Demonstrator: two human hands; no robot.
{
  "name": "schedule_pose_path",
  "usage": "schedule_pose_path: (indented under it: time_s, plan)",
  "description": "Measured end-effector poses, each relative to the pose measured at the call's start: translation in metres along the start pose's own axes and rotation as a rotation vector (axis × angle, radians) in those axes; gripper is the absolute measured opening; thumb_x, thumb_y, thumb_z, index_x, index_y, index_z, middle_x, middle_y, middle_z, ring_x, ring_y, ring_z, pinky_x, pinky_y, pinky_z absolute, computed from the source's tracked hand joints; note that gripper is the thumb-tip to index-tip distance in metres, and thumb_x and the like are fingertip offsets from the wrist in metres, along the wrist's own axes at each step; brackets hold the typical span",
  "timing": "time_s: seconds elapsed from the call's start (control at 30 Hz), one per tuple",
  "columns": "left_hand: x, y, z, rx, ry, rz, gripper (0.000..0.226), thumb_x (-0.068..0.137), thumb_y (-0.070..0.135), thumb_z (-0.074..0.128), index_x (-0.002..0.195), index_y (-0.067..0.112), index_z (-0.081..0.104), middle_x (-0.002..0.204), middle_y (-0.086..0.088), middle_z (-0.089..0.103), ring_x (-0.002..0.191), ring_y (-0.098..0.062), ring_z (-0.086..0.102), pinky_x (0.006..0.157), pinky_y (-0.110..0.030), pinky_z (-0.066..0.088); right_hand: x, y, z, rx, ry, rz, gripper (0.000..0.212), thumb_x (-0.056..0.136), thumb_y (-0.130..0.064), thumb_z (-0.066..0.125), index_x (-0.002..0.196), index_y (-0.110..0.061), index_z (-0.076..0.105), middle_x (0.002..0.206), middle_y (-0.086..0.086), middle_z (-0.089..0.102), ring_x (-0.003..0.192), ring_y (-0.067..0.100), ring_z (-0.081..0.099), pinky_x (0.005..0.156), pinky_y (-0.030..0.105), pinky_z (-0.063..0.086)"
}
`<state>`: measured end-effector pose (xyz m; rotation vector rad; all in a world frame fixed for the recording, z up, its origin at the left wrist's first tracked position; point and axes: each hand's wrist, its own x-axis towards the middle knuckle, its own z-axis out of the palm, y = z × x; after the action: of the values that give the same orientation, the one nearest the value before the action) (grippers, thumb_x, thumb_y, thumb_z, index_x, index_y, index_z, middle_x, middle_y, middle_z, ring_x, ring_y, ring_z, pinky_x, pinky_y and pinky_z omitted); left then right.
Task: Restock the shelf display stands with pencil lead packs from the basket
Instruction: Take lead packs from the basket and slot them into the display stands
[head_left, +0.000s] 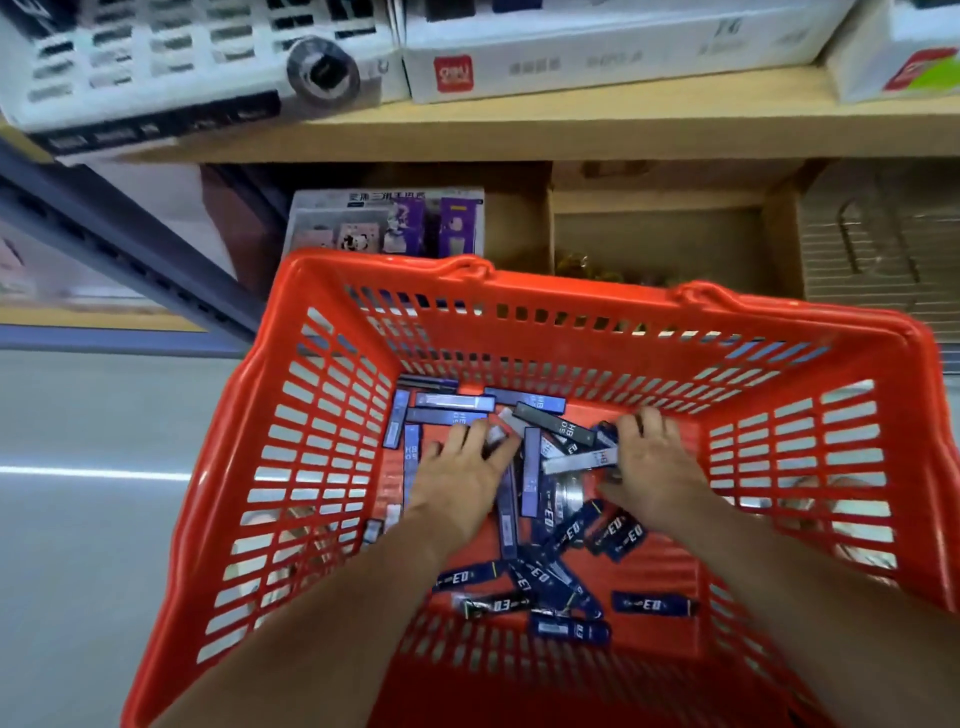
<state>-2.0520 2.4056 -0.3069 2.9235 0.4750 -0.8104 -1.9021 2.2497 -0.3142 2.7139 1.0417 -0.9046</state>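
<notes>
Down in the red basket I see my left hand lying flat and open on the pencil lead packs, my right hand curled over some, grip unclear, and a wooden shelf past them.

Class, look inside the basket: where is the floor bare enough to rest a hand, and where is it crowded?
Bare floor shows at the near right of the red basket, between the scattered packs and the right wall, and along the far wall. The middle is crowded: lead packs pile between the left hand and right hand.
</notes>
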Motion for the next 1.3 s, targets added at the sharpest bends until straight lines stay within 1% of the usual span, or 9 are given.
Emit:
schedule_pose_path:
  time_s: [0.37,0.47,0.57,0.67,0.9,1.07,1.13,1.2,1.3]
  plan:
    - [-0.010,0.001,0.011,0.061,-0.167,0.033,0.087,0.075,0.049,0.071,0.139,0.016,0.023,0.132,-0.009,0.037,0.124,-0.029,0.036,0.106,-0.044,0.033,-0.028,-0.011,0.022,0.206,-0.041,0.172,0.055,0.084,-0.037,0.071,0.123,-0.009,0.045,0.120,0.012,0.054,0.111,0.027,0.055,0.089,0.035,0.049]
    - [-0.019,-0.003,0.016,0.086,-0.153,0.009,0.075,0.076,0.059,0.062,0.131,0.014,0.038,0.128,-0.007,0.037,0.122,-0.027,0.032,0.106,-0.044,0.030,-0.032,-0.011,0.023,0.275,0.010,0.226,0.032,0.086,-0.034,0.069,0.104,-0.011,0.054,0.102,0.009,0.063,0.096,0.027,0.064,0.071,0.030,0.048]
    - [-0.023,-0.006,0.019,-0.026,-0.166,0.008,0.057,0.084,0.051,0.058,0.128,0.016,0.046,0.126,-0.005,0.047,0.120,-0.024,0.041,0.100,-0.040,0.040,-0.029,-0.007,0.025,0.696,0.004,0.364,0.022,0.086,-0.028,0.071,0.076,-0.013,0.058,0.073,0.003,0.062,0.069,0.023,0.063,0.055,0.027,0.042]
    - [-0.020,-0.007,0.011,-0.149,-0.206,0.027,0.043,0.093,0.037,0.054,0.129,0.016,0.045,0.117,-0.006,0.060,0.107,-0.025,0.057,0.089,-0.036,0.050,-0.031,-0.008,0.019,1.273,-0.061,0.526,0.014,0.086,-0.018,0.072,0.078,-0.010,0.065,0.065,0.005,0.060,0.059,0.022,0.054,0.054,0.026,0.040]
    - [-0.026,-0.016,-0.020,-0.758,-0.324,-0.111,0.026,0.098,0.034,0.049,0.114,0.014,0.052,0.080,0.003,0.057,0.067,-0.012,0.056,0.050,-0.020,0.038,-0.043,-0.014,-0.002,1.838,-0.299,0.586,0.033,0.077,-0.016,0.080,0.103,-0.002,0.067,0.078,0.011,0.074,0.065,0.022,0.068,0.050,0.028,0.053]
    - [-0.055,-0.006,-0.086,-1.297,-0.318,-0.210,0.040,0.100,0.042,0.038,0.136,0.024,0.040,0.115,-0.010,0.061,0.092,-0.015,0.054,0.069,-0.023,0.043,-0.051,-0.031,-0.022,1.949,-0.354,0.531,0.023,0.081,-0.032,0.074,0.085,-0.011,0.064,0.054,-0.003,0.056,0.041,0.010,0.049,0.045,0.024,0.045]
    - [-0.067,0.009,-0.103,-1.453,-0.268,-0.219,0.034,0.101,0.038,0.038,0.131,0.022,0.044,0.104,-0.008,0.063,0.078,-0.013,0.055,0.063,-0.022,0.045,-0.052,-0.048,-0.033,1.964,-0.342,0.534,0.031,0.083,-0.045,0.070,0.077,-0.016,0.061,0.051,-0.004,0.051,0.038,0.009,0.043,0.040,0.021,0.041]
    - [-0.077,0.025,-0.114,-1.511,-0.182,-0.217,0.031,0.102,0.035,0.038,0.123,0.016,0.049,0.082,0.002,0.061,0.067,-0.012,0.053,0.052,-0.018,0.043,-0.055,-0.068,-0.045,1.975,-0.317,0.483,0.047,0.072,-0.064,0.070,0.077,-0.017,0.064,0.054,-0.001,0.054,0.044,0.014,0.047,0.054,0.027,0.048]
    - [-0.085,0.041,-0.122,-1.335,0.046,-0.203,0.032,0.102,0.034,0.036,0.125,0.014,0.047,0.102,0.008,0.061,0.088,-0.011,0.056,0.065,-0.016,0.045,-0.064,-0.090,-0.066,2.003,-0.226,0.463,0.074,0.058,-0.076,0.069,0.094,-0.012,0.073,0.084,0.009,0.074,0.072,0.025,0.069,0.077,0.039,0.057]
